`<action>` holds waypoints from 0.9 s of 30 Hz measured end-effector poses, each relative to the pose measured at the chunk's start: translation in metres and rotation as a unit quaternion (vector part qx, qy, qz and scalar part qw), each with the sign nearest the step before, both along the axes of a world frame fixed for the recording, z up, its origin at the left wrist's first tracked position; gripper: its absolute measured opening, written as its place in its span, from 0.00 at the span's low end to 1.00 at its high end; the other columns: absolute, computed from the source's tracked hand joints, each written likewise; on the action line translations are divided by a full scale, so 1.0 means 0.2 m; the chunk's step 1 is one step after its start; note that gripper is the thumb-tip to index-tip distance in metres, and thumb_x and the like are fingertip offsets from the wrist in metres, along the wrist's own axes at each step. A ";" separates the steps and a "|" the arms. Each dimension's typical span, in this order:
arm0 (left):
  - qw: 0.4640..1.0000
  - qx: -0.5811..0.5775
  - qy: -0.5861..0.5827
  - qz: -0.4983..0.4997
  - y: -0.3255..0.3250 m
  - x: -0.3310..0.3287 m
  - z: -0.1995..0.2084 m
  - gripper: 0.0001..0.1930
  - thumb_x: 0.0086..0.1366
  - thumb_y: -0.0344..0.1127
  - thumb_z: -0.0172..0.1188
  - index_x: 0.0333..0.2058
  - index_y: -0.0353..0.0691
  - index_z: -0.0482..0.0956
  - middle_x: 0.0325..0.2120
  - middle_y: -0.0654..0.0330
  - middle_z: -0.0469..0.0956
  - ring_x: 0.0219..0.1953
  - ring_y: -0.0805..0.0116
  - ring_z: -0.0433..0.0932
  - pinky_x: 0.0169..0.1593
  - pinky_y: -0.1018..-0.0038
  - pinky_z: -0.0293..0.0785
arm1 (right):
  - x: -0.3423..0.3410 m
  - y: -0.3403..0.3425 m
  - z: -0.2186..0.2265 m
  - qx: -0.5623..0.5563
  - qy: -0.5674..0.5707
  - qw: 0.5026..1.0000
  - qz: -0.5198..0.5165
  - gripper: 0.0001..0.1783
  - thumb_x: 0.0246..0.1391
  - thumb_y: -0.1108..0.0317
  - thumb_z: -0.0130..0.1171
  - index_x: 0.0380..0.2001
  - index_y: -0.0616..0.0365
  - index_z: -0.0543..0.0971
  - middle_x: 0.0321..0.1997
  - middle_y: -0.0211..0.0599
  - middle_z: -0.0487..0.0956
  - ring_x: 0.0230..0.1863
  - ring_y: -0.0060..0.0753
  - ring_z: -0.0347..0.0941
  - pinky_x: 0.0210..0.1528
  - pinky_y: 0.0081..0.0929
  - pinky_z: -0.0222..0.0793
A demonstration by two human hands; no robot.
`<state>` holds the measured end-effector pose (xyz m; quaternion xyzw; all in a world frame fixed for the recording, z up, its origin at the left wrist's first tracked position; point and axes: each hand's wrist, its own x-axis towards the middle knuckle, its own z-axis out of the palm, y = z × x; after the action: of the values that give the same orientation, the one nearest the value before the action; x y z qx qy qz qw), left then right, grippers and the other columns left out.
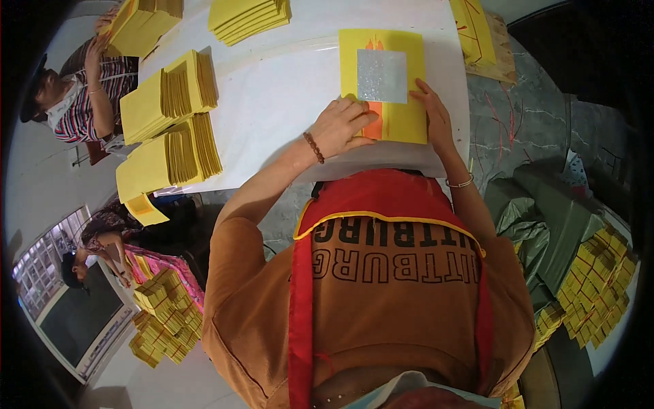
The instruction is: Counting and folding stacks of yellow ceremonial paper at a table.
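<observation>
A yellow sheet of joss paper (415,123) with a silver foil square and orange print lies at the near right of the white table; whether more sheets lie under it I cannot tell. My left hand (340,127) is at its lower left, fingers curled over the orange print and thumb near the bottom edge. Along the right edge rests my right hand (434,116), fingers stretched out and touching the side. The undersides of both hands are hidden.
Folded yellow paper bundles (167,157) stand at the table's left, with another stack (248,19) at the far side. Tied yellow bundles (473,31) sit beyond the right edge. A co-worker (95,92) handles paper at far left; another person (102,238) works below. Green-grey bags (545,211) lie right.
</observation>
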<state>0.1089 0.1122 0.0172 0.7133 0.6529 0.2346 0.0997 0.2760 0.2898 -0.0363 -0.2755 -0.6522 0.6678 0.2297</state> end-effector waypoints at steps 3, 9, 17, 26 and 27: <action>0.995 0.010 -0.091 -0.035 0.01 -0.03 -0.02 0.14 0.55 0.39 0.61 0.39 0.39 0.76 0.33 0.57 0.73 0.36 0.59 0.72 0.40 0.69 0.70 | 0.01 0.01 -0.01 -0.016 0.001 1.000 0.002 0.23 0.63 0.60 0.38 0.40 0.68 0.77 0.59 0.44 0.67 0.59 0.34 0.62 0.60 0.27 0.55; 0.979 -0.042 -0.200 0.003 0.03 -0.07 -0.02 0.09 0.61 0.35 0.56 0.32 0.34 0.77 0.26 0.54 0.75 0.31 0.55 0.74 0.36 0.69 0.71 | 0.01 0.01 -0.02 -0.002 0.030 1.000 0.010 0.24 0.63 0.59 0.37 0.39 0.69 0.77 0.58 0.45 0.68 0.59 0.36 0.62 0.60 0.27 0.54; 0.914 -0.180 -0.351 0.090 0.05 -0.11 -0.01 0.09 0.62 0.34 0.56 0.35 0.33 0.78 0.24 0.62 0.77 0.26 0.76 0.72 0.32 0.79 0.69 | 0.01 0.02 -0.03 0.050 0.013 0.999 0.000 0.24 0.63 0.59 0.37 0.39 0.68 0.77 0.56 0.44 0.70 0.58 0.37 0.64 0.60 0.28 0.54; 0.872 -0.204 -0.431 0.111 0.07 -0.12 -0.02 0.07 0.59 0.31 0.57 0.33 0.34 0.79 0.23 0.67 0.76 0.26 0.83 0.69 0.31 0.83 0.67 | 0.01 0.02 -0.06 0.053 0.012 0.999 0.000 0.23 0.64 0.60 0.36 0.39 0.67 0.78 0.56 0.44 0.71 0.58 0.36 0.64 0.61 0.29 0.54; 0.864 -0.207 -0.444 0.112 0.07 -0.12 -0.02 0.07 0.59 0.31 0.57 0.33 0.34 0.79 0.23 0.67 0.76 0.27 0.83 0.70 0.32 0.84 0.67 | 0.01 0.03 -0.06 0.049 0.016 0.999 0.001 0.23 0.64 0.60 0.36 0.39 0.67 0.78 0.56 0.44 0.71 0.58 0.36 0.64 0.61 0.29 0.54</action>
<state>0.0840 0.1269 0.0130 0.4184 0.6489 0.3955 0.4976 0.2784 0.2950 -0.0489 -0.2524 -0.6809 0.6395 0.2522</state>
